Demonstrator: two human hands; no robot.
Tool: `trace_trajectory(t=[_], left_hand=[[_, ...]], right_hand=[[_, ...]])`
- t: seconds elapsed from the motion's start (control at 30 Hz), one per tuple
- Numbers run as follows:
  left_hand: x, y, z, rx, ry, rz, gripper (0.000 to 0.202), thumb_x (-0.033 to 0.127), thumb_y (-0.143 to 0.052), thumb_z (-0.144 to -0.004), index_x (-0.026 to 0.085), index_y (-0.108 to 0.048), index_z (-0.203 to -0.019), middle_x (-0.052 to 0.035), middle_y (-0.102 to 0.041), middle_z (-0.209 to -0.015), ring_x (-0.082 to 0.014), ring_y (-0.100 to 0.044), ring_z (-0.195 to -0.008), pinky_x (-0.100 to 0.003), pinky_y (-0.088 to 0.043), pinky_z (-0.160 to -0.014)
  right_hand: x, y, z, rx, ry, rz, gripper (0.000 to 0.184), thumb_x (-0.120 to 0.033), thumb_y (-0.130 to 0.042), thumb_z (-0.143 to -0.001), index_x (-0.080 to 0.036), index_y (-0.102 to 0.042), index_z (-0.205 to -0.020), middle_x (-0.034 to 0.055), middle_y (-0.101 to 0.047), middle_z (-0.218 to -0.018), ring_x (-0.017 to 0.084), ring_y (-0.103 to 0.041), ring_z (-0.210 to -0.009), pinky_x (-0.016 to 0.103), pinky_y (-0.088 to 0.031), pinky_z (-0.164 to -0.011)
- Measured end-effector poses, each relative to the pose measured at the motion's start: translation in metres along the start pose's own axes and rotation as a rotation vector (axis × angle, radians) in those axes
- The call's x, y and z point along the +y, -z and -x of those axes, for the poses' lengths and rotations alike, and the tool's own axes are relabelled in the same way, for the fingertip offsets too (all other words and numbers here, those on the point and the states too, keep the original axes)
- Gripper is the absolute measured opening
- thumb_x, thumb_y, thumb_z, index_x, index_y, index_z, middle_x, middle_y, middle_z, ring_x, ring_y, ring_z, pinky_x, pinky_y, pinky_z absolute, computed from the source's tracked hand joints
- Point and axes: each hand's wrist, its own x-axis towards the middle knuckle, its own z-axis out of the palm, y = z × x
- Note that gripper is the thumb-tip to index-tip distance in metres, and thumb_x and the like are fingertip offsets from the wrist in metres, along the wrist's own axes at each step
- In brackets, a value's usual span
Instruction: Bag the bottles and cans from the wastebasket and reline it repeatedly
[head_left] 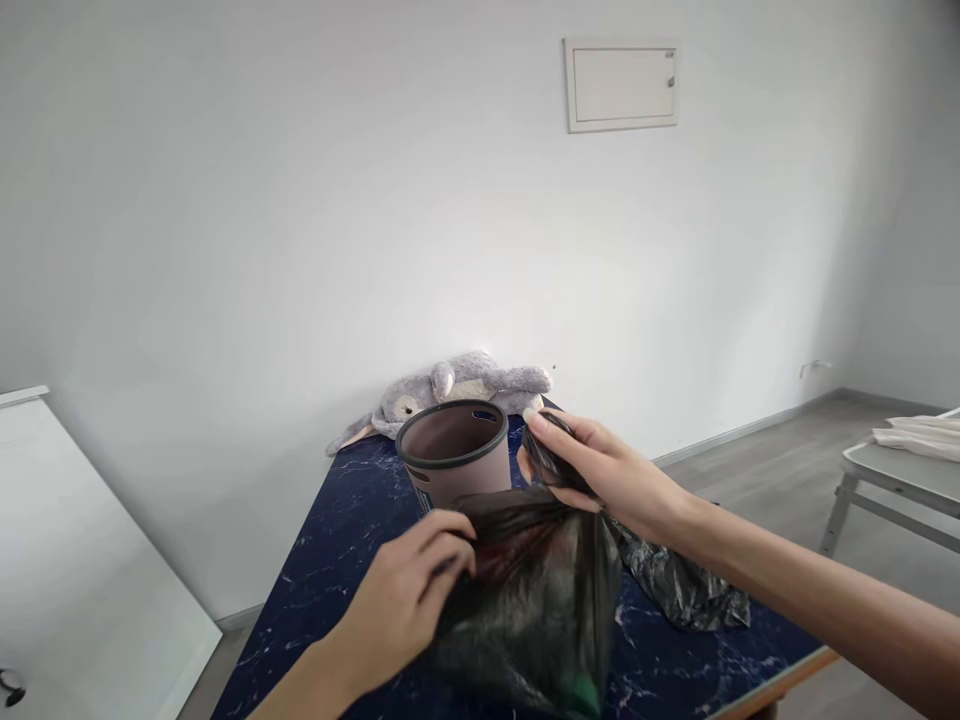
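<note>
A filled black garbage bag (525,600) hangs over the near part of the table, with something reddish and something green showing faintly through its thin plastic. My right hand (592,455) is closed around the bag's gathered neck, and a bunched end pokes up between thumb and fingers. At the bag's upper left side is my left hand (409,580), its fingers curled onto the plastic; their tips are partly hidden. Just behind the bag stands a brown-grey trash can (454,478) with a dark rim and handle slots, no liner over its rim.
A grey plush toy (465,378) lies behind the can against the wall. Another crumpled black plastic bag (686,585) rests on the dark blue marbled table (322,560), right of my hands. A grey folding table (900,470) stands far right; a white panel (90,560) is at left.
</note>
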Motion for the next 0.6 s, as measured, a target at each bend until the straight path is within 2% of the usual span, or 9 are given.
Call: trace_trajectory(t=[0.07, 0.1, 0.17, 0.23, 0.33, 0.4, 0.47, 0.53, 0.6], left_hand=[[0.001, -0.016, 0.010, -0.155, -0.096, -0.085, 0.028, 0.020, -0.037, -0.112, 0.025, -0.064, -0.103, -0.0077, -0.069, -0.129, -0.0210, -0.070, -0.103, -0.032, -0.054, -0.089], [0.002, -0.024, 0.012, -0.194, -0.105, -0.105, 0.028, 0.018, -0.037, -0.111, 0.025, -0.064, -0.106, -0.0076, -0.069, -0.130, -0.0210, -0.071, -0.102, -0.032, -0.055, -0.088], [0.003, -0.040, 0.015, -0.229, -0.087, -0.119, 0.027, 0.018, -0.038, -0.110, 0.024, -0.065, -0.109, -0.0078, -0.071, -0.129, -0.0211, -0.073, -0.100, -0.032, -0.058, -0.088], [0.004, -0.051, 0.015, -0.241, -0.064, -0.115, 0.027, 0.019, -0.040, -0.110, 0.023, -0.067, -0.111, -0.0084, -0.072, -0.128, -0.0221, -0.074, -0.101, -0.034, -0.060, -0.089], [0.005, -0.057, 0.016, -0.258, -0.007, -0.048, 0.027, 0.022, -0.041, -0.110, 0.023, -0.068, -0.112, -0.0091, -0.073, -0.126, -0.0242, -0.074, -0.103, -0.035, -0.060, -0.090], [0.006, -0.055, 0.017, -0.251, 0.055, 0.058, 0.029, 0.026, -0.039, -0.112, 0.024, -0.067, -0.109, -0.0081, -0.073, -0.120, -0.0238, -0.072, -0.102, -0.035, -0.058, -0.091], [0.007, -0.050, 0.019, -0.208, 0.134, 0.193, 0.035, 0.033, -0.033, -0.115, 0.026, -0.065, -0.104, -0.0065, -0.072, -0.113, -0.0225, -0.069, -0.101, -0.034, -0.055, -0.091], [0.009, -0.045, 0.021, -0.137, 0.225, 0.305, 0.038, 0.040, -0.031, -0.116, 0.026, -0.064, -0.100, -0.0054, -0.069, -0.108, -0.0212, -0.066, -0.096, -0.033, -0.052, -0.089], [0.011, -0.040, 0.023, -0.071, 0.313, 0.381, 0.039, 0.047, -0.033, -0.116, 0.027, -0.063, -0.100, -0.0038, -0.065, -0.102, -0.0192, -0.061, -0.085, -0.032, -0.050, -0.081]], right_hand=[[0.003, -0.004, 0.008, -0.085, -0.008, 0.087, 0.048, -0.067, -0.054, -0.107, -0.022, -0.054, -0.089, -0.0060, -0.060, -0.066, 0.004, -0.033, -0.040, 0.024, -0.023, -0.042], [0.004, -0.007, 0.011, -0.119, -0.016, 0.115, 0.047, -0.067, -0.052, -0.108, -0.023, -0.052, -0.089, -0.0084, -0.054, -0.062, 0.005, -0.032, -0.039, 0.024, -0.024, -0.042], [0.006, -0.011, 0.017, -0.151, -0.031, 0.151, 0.047, -0.067, -0.050, -0.108, -0.024, -0.050, -0.089, -0.0095, -0.046, -0.063, 0.006, -0.035, -0.045, 0.023, -0.029, -0.046], [0.007, -0.013, 0.023, -0.167, -0.039, 0.212, 0.046, -0.066, -0.050, -0.108, -0.023, -0.056, -0.092, -0.0053, -0.049, -0.076, 0.009, -0.044, -0.059, 0.024, -0.039, -0.056], [0.012, -0.011, 0.033, -0.215, -0.073, 0.332, 0.041, -0.063, -0.053, -0.108, -0.027, -0.068, -0.119, 0.0034, -0.063, -0.103, 0.019, -0.057, -0.090, 0.030, -0.047, -0.078], [0.020, -0.007, 0.038, -0.236, -0.108, 0.340, 0.045, -0.060, -0.054, -0.109, -0.031, -0.064, -0.141, 0.0053, -0.063, -0.109, 0.021, -0.056, -0.097, 0.033, -0.047, -0.083], [0.030, -0.005, 0.040, -0.238, -0.155, 0.229, 0.051, -0.061, -0.052, -0.110, -0.031, -0.060, -0.150, 0.0026, -0.058, -0.096, 0.017, -0.050, -0.082, 0.031, -0.045, -0.073], [0.043, -0.006, 0.040, -0.220, -0.202, 0.081, 0.054, -0.062, -0.052, -0.109, -0.029, -0.058, -0.152, -0.0023, -0.049, -0.083, 0.013, -0.037, -0.066, 0.026, -0.039, -0.059], [0.059, -0.011, 0.038, -0.163, -0.236, -0.028, 0.056, -0.062, -0.056, -0.108, -0.029, -0.055, -0.153, -0.0036, -0.049, -0.083, 0.011, -0.032, -0.060, 0.023, -0.036, -0.050]])
